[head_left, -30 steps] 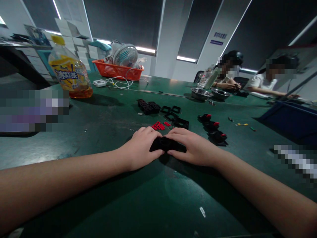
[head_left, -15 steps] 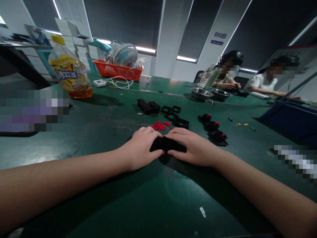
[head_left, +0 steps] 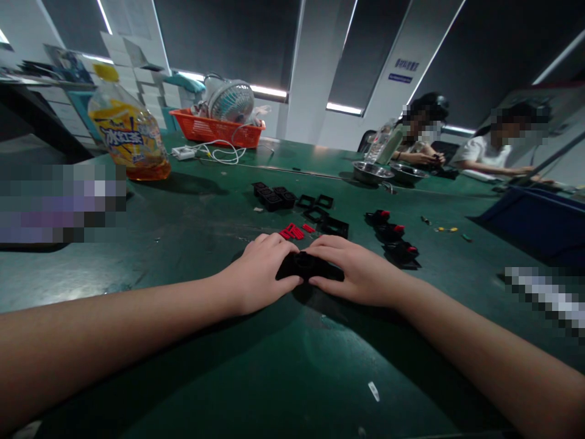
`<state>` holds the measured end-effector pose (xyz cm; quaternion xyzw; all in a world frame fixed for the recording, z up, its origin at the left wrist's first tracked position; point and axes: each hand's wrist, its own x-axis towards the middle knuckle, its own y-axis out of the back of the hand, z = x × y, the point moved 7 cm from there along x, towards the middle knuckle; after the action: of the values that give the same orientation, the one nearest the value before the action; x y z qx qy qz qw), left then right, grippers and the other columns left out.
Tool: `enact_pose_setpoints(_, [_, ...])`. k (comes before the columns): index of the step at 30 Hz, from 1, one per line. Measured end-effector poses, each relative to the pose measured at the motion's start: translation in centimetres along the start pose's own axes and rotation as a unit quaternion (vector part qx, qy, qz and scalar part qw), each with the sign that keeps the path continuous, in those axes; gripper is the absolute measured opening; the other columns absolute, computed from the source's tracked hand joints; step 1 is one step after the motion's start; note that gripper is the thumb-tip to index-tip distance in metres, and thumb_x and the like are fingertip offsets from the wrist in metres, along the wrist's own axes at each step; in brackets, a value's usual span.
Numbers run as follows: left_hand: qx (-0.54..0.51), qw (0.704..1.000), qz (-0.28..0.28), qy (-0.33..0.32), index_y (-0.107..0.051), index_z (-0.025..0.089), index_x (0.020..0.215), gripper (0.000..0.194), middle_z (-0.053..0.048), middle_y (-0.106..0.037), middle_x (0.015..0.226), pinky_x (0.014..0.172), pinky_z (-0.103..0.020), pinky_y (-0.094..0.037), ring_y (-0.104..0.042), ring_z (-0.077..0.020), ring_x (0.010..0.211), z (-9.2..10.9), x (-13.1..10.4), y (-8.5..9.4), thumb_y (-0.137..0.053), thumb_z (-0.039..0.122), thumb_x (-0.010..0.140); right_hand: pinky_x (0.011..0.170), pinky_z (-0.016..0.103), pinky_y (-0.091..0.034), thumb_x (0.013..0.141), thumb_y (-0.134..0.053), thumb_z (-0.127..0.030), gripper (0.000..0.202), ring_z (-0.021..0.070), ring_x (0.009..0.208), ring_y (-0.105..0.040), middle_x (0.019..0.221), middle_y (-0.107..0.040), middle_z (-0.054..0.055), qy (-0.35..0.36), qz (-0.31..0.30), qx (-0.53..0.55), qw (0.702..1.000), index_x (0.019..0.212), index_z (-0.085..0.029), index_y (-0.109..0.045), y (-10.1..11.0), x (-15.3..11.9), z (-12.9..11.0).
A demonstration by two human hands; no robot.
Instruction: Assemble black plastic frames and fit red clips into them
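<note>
Both my hands grip one black plastic part (head_left: 303,261) at the middle of the green table (head_left: 205,360). My left hand (head_left: 258,274) closes on its left side, thumb in front and fingers behind. On the other side my right hand (head_left: 361,271) holds it the same way. The part's ends are hidden under my palms. Just beyond my fingertips lie several small red pieces (head_left: 291,231). Behind these are black square frames (head_left: 316,214) and a cluster of black blocks (head_left: 273,196). To the right stands a row of black parts with red pieces (head_left: 389,232).
At left stands a tea bottle (head_left: 130,134). An orange basket (head_left: 214,129) with a fan and a white cable (head_left: 228,152) sit farther back. Metal bowls (head_left: 372,173) are at the back right, near two people. A blue bin (head_left: 539,219) stands at right.
</note>
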<state>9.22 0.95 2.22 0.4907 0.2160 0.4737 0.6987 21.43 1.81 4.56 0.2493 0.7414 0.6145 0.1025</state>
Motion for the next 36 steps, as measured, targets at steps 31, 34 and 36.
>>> enact_pose_setpoints(31, [0.003, 1.000, 0.004, -0.006, -0.062, 0.014, 0.118, 0.036, -0.012, -0.062, 0.120, 0.103, -0.048, -0.042, -0.052, -0.0321, 0.117, -0.06, -0.03, -0.03, -0.066, 0.030, 0.085, 0.092, 0.040, -0.052, 0.090, -0.061, -0.028, 0.031, 0.0247, 0.104, -0.061, 0.113, -0.064, 0.014, -0.003, -0.007, 0.003, 1.000, 0.116, -0.011, -0.064, -0.05, -0.02, 0.03])
enact_pose_setpoints(34, [0.007, 1.000, 0.001, -0.002, -0.061, 0.014, 0.118, 0.036, -0.012, -0.062, 0.120, 0.102, -0.048, -0.043, -0.052, -0.0321, 0.117, -0.08, -0.09, 0.00, -0.065, 0.030, 0.086, 0.092, 0.040, -0.052, 0.089, -0.061, -0.028, 0.031, 0.0246, 0.105, -0.061, 0.114, -0.065, 0.014, -0.003, -0.007, 0.004, 1.000, 0.116, -0.012, -0.064, -0.07, 0.00, 0.03])
enact_pose_setpoints(36, [0.009, 1.000, 0.001, -0.002, -0.061, 0.014, 0.118, 0.036, -0.012, -0.062, 0.120, 0.102, -0.049, -0.043, -0.052, -0.0320, 0.117, -0.07, -0.12, 0.05, -0.065, 0.030, 0.086, 0.092, 0.039, -0.052, 0.089, -0.061, -0.028, 0.031, 0.0245, 0.104, -0.062, 0.113, -0.065, 0.013, -0.004, -0.005, 0.003, 1.000, 0.116, -0.013, -0.064, -0.04, 0.01, 0.05])
